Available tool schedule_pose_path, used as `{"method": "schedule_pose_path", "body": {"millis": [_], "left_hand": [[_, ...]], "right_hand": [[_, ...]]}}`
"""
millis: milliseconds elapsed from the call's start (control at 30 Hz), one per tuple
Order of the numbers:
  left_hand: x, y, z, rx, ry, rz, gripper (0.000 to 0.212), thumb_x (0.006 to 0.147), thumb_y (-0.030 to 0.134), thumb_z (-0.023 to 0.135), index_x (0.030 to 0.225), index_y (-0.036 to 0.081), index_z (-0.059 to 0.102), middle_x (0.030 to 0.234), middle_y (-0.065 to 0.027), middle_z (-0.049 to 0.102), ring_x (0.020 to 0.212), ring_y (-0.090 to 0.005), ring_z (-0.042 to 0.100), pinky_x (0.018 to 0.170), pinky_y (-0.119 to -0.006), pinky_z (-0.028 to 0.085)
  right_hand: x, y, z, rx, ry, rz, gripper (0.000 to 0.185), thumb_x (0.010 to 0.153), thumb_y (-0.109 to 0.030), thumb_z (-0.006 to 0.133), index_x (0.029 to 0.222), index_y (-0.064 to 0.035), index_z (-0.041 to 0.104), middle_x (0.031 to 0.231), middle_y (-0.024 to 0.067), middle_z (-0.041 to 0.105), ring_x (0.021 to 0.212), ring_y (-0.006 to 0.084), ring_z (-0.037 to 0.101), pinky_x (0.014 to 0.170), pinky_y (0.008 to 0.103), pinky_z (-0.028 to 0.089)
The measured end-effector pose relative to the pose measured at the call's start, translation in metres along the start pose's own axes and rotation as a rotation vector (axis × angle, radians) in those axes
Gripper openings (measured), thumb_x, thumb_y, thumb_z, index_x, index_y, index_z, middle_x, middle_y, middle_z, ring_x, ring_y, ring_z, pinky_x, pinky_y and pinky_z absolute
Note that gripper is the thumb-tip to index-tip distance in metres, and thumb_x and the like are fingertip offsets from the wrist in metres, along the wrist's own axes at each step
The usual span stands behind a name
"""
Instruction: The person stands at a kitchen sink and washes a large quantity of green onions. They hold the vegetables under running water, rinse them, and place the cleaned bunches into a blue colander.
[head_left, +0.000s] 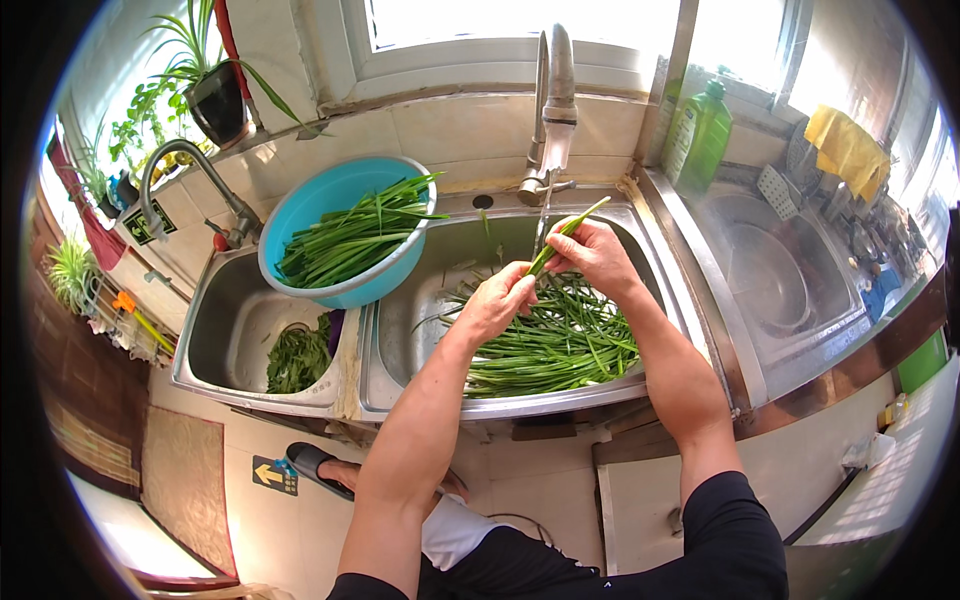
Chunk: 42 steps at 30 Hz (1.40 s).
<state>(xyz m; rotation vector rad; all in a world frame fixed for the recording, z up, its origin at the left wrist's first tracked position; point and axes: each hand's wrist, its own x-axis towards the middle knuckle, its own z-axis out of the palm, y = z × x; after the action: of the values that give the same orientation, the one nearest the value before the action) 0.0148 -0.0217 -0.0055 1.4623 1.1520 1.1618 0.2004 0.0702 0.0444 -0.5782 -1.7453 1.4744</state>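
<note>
Both my hands hold a small bunch of green garlic chives (559, 238) above the large basin of a steel sink (411, 341). My left hand (496, 301) grips the lower end, and my right hand (598, 255) pinches it higher up. Water runs from the faucet (559, 105) in a thin stream beside the bunch. Below my hands, a large heap of loose chives (555, 345) fills much of the basin. More chives (356, 236) lie in a blue plastic basin (405, 281), which rests across the sink's left part.
Leafy greens (296, 360) lie in the small left basin, under a second faucet (187, 154). A green detergent bottle (699, 139) stands behind the glass partition on the right. Potted plants (217, 101) sit at the left window, and a yellow cloth (847, 150) hangs far right.
</note>
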Motion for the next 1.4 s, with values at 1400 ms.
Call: {"method": "schedule_pose_path", "body": {"millis": [1400], "left_hand": [[0.021,0.0,0.01,-0.641,0.313,0.319,0.014,0.109,0.021,0.04,0.113,0.008,0.043,0.141,-0.0181,0.054,0.131,-0.0235,0.05,0.115,-0.038,0.036]], "right_hand": [[-0.004,0.036,0.023,-0.072,-0.441,0.232,0.037,0.104,-0.038,0.052,0.103,-0.0026,0.06,0.091,0.0032,0.063,0.082,0.0123,0.06,0.072,0.032,0.054]]}}
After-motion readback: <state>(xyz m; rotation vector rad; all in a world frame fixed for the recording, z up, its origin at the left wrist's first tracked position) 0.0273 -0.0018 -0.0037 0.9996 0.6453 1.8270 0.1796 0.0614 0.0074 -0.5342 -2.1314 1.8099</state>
